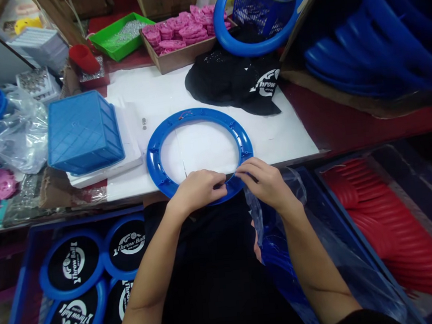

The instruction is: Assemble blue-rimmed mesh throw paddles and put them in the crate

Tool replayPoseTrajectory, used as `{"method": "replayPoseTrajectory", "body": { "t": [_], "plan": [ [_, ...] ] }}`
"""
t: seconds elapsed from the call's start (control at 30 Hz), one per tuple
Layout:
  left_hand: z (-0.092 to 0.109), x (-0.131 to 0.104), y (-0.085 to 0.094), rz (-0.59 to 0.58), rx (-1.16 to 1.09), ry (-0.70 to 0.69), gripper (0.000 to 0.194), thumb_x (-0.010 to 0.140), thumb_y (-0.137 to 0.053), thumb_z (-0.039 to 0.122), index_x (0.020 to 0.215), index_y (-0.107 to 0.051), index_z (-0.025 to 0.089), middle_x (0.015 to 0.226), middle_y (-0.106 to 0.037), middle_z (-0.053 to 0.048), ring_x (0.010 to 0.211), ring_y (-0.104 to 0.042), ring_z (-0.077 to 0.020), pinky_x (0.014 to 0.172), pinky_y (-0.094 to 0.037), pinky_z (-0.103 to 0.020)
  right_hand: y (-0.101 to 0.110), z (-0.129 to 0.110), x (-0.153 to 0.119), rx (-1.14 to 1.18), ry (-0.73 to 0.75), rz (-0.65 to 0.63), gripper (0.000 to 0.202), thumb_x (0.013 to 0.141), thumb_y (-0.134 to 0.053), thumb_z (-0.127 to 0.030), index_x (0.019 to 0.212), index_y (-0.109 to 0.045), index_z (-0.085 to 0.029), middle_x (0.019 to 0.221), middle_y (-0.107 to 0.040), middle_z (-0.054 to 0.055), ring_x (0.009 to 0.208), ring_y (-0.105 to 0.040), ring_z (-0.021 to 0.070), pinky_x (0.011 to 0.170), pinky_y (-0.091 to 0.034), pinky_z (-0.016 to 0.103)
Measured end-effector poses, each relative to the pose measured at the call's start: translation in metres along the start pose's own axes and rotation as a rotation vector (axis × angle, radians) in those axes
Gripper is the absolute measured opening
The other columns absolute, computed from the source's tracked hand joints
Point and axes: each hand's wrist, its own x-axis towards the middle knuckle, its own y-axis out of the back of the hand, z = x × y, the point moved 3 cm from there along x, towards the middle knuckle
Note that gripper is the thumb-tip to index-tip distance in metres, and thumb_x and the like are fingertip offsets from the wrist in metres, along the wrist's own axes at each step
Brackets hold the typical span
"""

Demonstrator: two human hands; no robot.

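The left hand [203, 187] and the right hand [260, 178] are meeting at the near rim of a blue ring [196, 114], both curling inward; whether they are pinching something small, I cannot tell. They are covering part of that rim. The ring is lying on a white sheet [281, 137]. Beyond it, printed black cloth [225, 84] is lying close by; a blue bin [81, 130] is standing to the left, and pink parts [190, 26] are filling a carton [178, 59] farther back.
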Motion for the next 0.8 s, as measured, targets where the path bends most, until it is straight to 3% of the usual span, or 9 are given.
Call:
{"method": "replayPoseTrajectory", "body": {
  "t": [0.13, 0.23, 0.37, 0.47, 0.57, 0.67, 0.8],
  "plan": [
    [0.006, -0.003, 0.006, -0.013, 0.021, 0.005, 0.02, 0.096, -0.058, 0.031, 0.086, -0.072, 0.021, 0.084, -0.075, -0.005, 0.076, -0.068, -0.02, 0.069, -0.043, -0.029, -0.006, -0.007, -0.002, -0.061, -0.084, -0.007, 0.023, 0.107, -0.046, -0.025, 0.11, -0.068, -0.021, 0.103, -0.065, 0.011, 0.101, -0.065, 0.0257, 0.094, -0.053, 0.041],
    [0.017, -0.002, 0.007, -0.02, 0.076, 0.042, 0.024, 0.1, -0.055, 0.036, 0.101, -0.073, 0.02, 0.096, -0.078, -0.007, 0.084, -0.072, -0.0233, 0.072, -0.048, -0.031, -0.006, -0.009, 0.0, -0.097, -0.151, -0.045, 0.023, 0.106, -0.047, -0.024, 0.114, -0.068, -0.019, 0.106, -0.066, 0.013, 0.103, -0.065, 0.0274, 0.094, -0.052, 0.042],
    [0.032, 0.007, -0.001, -0.012, 0.187, 0.107, 0.028, 0.102, -0.047, 0.024, 0.115, -0.07, 0.017, 0.107, -0.078, -0.01, 0.09, -0.074, -0.0267, 0.074, -0.052, -0.034, -0.004, -0.017, 0.002, -0.193, -0.206, -0.096, 0.023, 0.104, -0.048, -0.021, 0.113, -0.07, -0.019, 0.106, -0.067, 0.012, 0.1, -0.066, 0.0266, 0.084, -0.05, 0.036],
    [0.034, 0.01, -0.004, -0.006, 0.203, 0.123, 0.027, 0.101, -0.047, 0.021, 0.114, -0.07, 0.016, 0.107, -0.077, -0.011, 0.09, -0.074, -0.0282, 0.073, -0.052, -0.035, -0.004, -0.027, 0.001, -0.357, -0.272, -0.133, 0.024, 0.105, -0.049, -0.024, 0.116, -0.07, -0.025, 0.102, -0.069, 0.008, 0.085, -0.065, 0.0228, 0.064, -0.039, 0.031],
    [0.028, 0.007, -0.002, -0.014, 0.171, 0.113, 0.024, 0.099, -0.05, 0.021, 0.109, -0.072, 0.017, 0.107, -0.078, -0.01, 0.091, -0.074, -0.0279, 0.073, -0.051, -0.034, -0.005, -0.035, 0.0, -0.456, -0.296, -0.193, 0.023, 0.105, -0.051, -0.027, 0.117, -0.07, -0.029, 0.1, -0.07, 0.006, 0.075, -0.064, 0.0198, 0.057, -0.028, 0.031],
    [0.02, 0.001, 0.001, 0.0, 0.11, 0.083, 0.02, 0.097, -0.053, 0.023, 0.098, -0.073, 0.02, 0.097, -0.079, -0.008, 0.087, -0.074, -0.0258, 0.072, -0.049, -0.032, 0.0, -0.032, 0.002, -0.414, -0.283, -0.194, 0.018, 0.103, -0.058, -0.031, 0.117, -0.069, -0.028, 0.098, -0.071, 0.005, 0.079, -0.066, 0.0216, 0.059, -0.031, 0.03],
    [0.013, -0.004, 0.002, 0.042, 0.036, 0.078, 0.017, 0.093, -0.058, 0.024, 0.086, -0.073, 0.022, 0.087, -0.078, -0.004, 0.082, -0.071, -0.0229, 0.067, -0.043, -0.029, 0.015, -0.018, 0.009, -0.16, -0.207, -0.2, 0.014, 0.101, -0.062, -0.034, 0.109, -0.068, -0.025, 0.091, -0.07, 0.003, 0.08, -0.065, 0.0207, 0.069, -0.044, 0.031]
  ]
}}
